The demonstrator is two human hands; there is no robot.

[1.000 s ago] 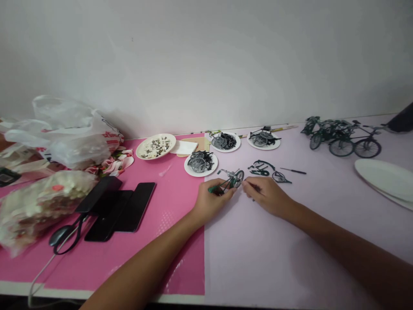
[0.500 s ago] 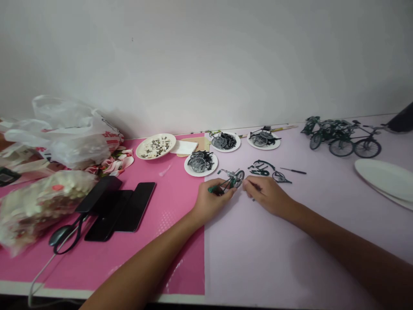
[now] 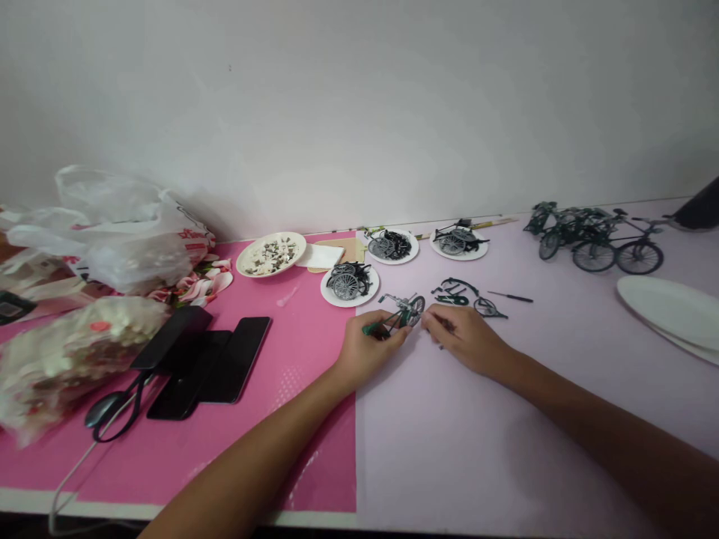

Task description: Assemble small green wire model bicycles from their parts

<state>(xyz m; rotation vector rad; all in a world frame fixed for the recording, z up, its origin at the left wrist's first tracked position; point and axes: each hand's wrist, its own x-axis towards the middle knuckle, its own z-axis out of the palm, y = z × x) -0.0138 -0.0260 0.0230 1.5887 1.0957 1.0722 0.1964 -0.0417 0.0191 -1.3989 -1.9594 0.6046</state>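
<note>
Model bicycle [image 3: 400,314], partly green, sits in the left hand [image 3: 365,350], between the front and back edges of the bench [image 3: 438,464], about where its pink covering [image 3: 303,333] meets the lilac one [image 3: 477,442]. The left fingers [image 3: 398,340] are closed around it, with a spoked wheel [image 3: 416,311] clear of them on the right hand's [image 3: 465,338] side. The right fingertips [image 3: 430,323] are bunched just beside that wheel; whether they grip a small part or touch the rim cannot be told. Working well here seems to call for a firm, unmoving left hold, light pressure around the spokes and careful lining-up before any push, since such slender pieces probably bend easily. Both wrists are low over the bench, the left forearm [image 3: 269,442] slanting in over the front edge, the right [image 3: 584,404] from the right. Loose parts [image 3: 452,299] lie behind the right hand, toward the back edge, a thin tool [image 3: 522,299] beside them.
</note>
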